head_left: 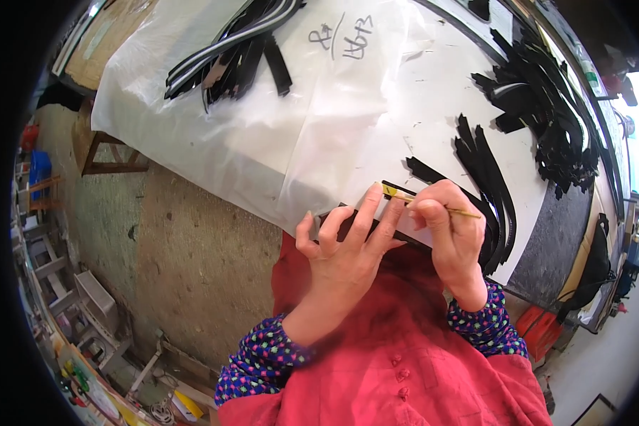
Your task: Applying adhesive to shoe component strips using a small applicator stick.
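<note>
My left hand lies with its fingers spread at the near edge of the table, the fingertips pressing on a narrow black strip. A small yellow piece shows between its index and middle fingertips. In my right hand a thin yellowish stick is pinched, its tip close to the yellow piece and the left fingers. What the stick is exactly, I cannot make out. Just beyond the right hand, several long black strips fan out on the white table surface.
Translucent plastic sheeting with handwriting covers the table's left part. On it lies a bundle of black strips with silvery lines. A larger heap of black strips is at far right. A wooden stool stands on the floor at left.
</note>
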Tool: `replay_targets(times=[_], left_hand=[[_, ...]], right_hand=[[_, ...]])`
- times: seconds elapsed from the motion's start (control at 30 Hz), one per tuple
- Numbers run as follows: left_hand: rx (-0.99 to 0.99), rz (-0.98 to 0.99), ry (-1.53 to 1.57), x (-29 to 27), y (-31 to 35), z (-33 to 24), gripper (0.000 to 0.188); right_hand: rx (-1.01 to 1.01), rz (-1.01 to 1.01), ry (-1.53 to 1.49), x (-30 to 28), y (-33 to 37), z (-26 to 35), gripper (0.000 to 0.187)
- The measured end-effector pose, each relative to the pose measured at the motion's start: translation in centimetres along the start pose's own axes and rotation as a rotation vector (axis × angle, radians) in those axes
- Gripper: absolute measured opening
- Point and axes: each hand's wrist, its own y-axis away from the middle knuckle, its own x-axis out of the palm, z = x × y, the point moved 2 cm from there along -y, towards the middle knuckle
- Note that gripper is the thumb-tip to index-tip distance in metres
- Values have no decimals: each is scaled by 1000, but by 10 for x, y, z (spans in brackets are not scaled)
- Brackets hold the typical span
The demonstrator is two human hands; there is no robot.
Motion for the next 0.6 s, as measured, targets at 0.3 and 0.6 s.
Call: replay_targets(times=[0.3,0.6], left_hand=[[32,69,-19,-8,-5,2,58],[78,24,127,-18,-20,6,50]], right_hand=[[-169,-124,427,-14,23,-9,22],[-174,-301,292,-26,36,-9,20]])
